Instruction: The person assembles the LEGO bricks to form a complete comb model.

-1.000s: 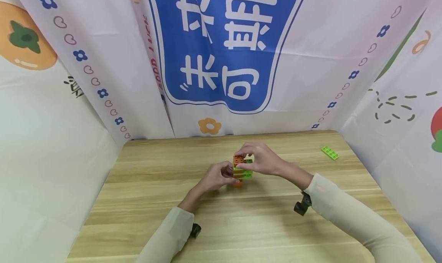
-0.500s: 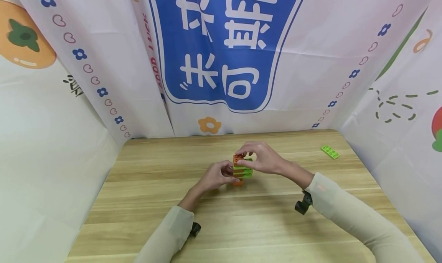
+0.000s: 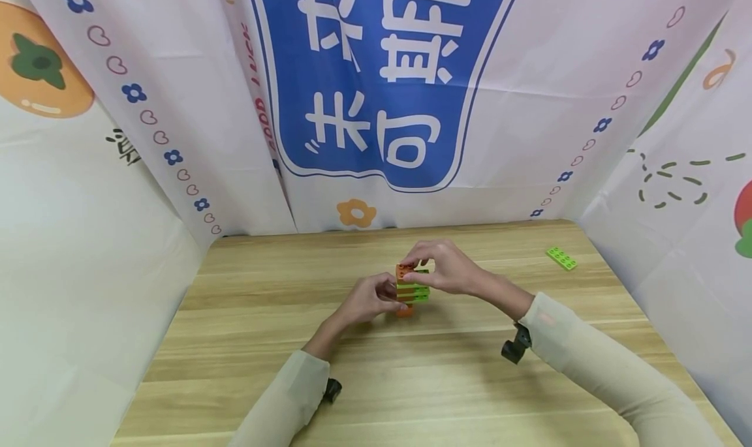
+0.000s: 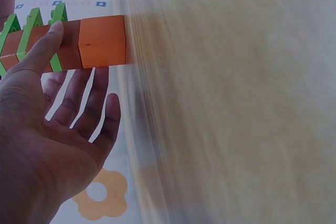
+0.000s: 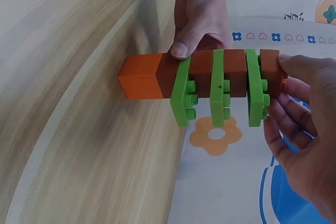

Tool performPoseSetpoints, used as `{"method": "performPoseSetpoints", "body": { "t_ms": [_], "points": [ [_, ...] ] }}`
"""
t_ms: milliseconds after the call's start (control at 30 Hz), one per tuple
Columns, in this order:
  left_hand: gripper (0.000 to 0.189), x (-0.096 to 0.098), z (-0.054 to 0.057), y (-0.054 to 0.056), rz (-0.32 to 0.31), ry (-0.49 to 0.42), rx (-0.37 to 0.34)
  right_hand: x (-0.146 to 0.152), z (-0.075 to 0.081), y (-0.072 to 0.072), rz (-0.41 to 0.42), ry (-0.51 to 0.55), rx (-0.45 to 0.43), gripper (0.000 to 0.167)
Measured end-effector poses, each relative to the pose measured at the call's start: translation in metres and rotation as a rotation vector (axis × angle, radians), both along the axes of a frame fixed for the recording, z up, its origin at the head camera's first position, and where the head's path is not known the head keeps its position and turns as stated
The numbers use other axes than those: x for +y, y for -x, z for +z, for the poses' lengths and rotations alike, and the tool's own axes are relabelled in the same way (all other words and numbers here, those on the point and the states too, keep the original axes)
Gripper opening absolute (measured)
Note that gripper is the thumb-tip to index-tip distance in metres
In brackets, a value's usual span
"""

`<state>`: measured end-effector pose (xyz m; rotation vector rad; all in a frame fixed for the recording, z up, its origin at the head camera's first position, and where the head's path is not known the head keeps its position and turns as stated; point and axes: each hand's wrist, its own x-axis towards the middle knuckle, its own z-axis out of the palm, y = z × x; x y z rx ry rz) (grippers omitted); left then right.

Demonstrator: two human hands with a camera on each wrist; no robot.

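Observation:
A tower of orange and brown toy building bricks (image 3: 405, 297) stands upright near the middle of the table. Between the bricks sit green flat plates (image 5: 180, 98) that jut out to one side with their studs showing. At the foot is a bright orange brick (image 4: 102, 42). My left hand (image 3: 367, 301) holds the lower part of the tower, its thumb on one face and its other fingers partly hidden behind. Up at the top, my right hand (image 3: 449, 269) pinches the uppermost brown brick (image 5: 270, 67) between thumb and fingers.
A loose green plate (image 3: 562, 258) lies at the back right of the wooden table (image 3: 282, 369). Printed white cloth (image 3: 499, 205) hangs behind the table and along both sides.
My right thumb has shifted up slightly on the uppermost brick. The left hand keeps its hold, and the tower stays in the same place.

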<state>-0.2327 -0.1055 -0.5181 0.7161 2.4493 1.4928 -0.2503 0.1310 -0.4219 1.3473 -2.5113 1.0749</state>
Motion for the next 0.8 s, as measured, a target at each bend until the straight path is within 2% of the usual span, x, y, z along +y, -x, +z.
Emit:
{"method": "performPoseSetpoints", "body": {
  "t_ms": [233, 533, 800],
  "points": [
    [0.031, -0.0005, 0.0004, -0.001, 0.008, 0.008, 0.004, -0.0023, 0.0036, -0.0023, 0.006, -0.028, -0.029, 0.019],
    [0.031, -0.002, -0.0002, -0.0005, 0.011, 0.035, 0.014, -0.0039, 0.0004, -0.0055, 0.013, -0.014, -0.008, 0.02],
    [0.031, -0.0007, 0.0027, 0.0011, -0.003, 0.031, 0.005, -0.0022, -0.0001, -0.007, -0.004, -0.001, -0.024, 0.021]
  ]
}}
